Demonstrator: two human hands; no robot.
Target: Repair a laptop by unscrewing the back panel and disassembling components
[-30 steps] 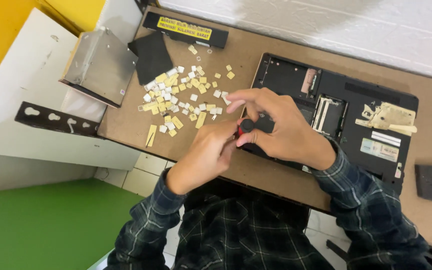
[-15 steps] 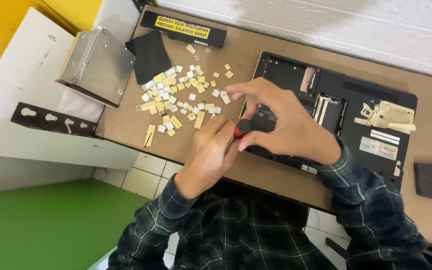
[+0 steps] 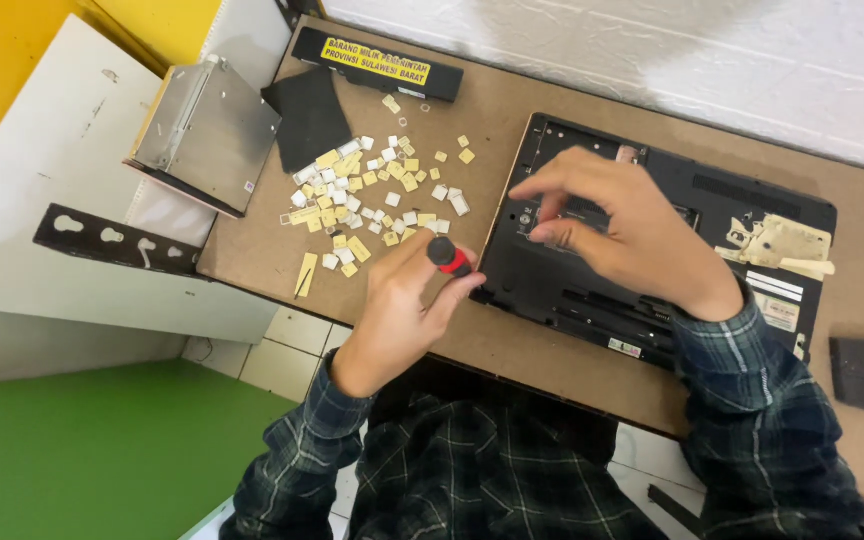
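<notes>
I sit at a brown board table (image 3: 552, 345) pushed against a white rough wall (image 3: 652, 50), with a white shelf panel (image 3: 62, 170), a yellow wall patch and a green floor (image 3: 82, 450) off to my left, pale tiles just under the table edge. On the table lie a scatter of small white and yellowish keycaps (image 3: 372, 195), a black foam pad (image 3: 307, 115), a long black battery bar with a yellow label (image 3: 377, 62) and a silver metal drive (image 3: 207, 130) hanging over the corner. An opened black laptop base (image 3: 652, 260) sits in front of me, with a tan sticker scrap (image 3: 782, 245) on its right end. My left hand (image 3: 402, 300) is closed round a screwdriver (image 3: 449, 257) with a red and black handle, held at the laptop's near left corner — fingers pressed tight on it. My right hand (image 3: 622, 225) hovers over the laptop's left half, thumb and forefinger drawn close together; I cannot tell whether they pinch anything. Half a second ago my two hands were bunched together over the screwdriver at that corner — now the right one has lifted away and reached further over the base, while the left has stayed on the handle.
</notes>
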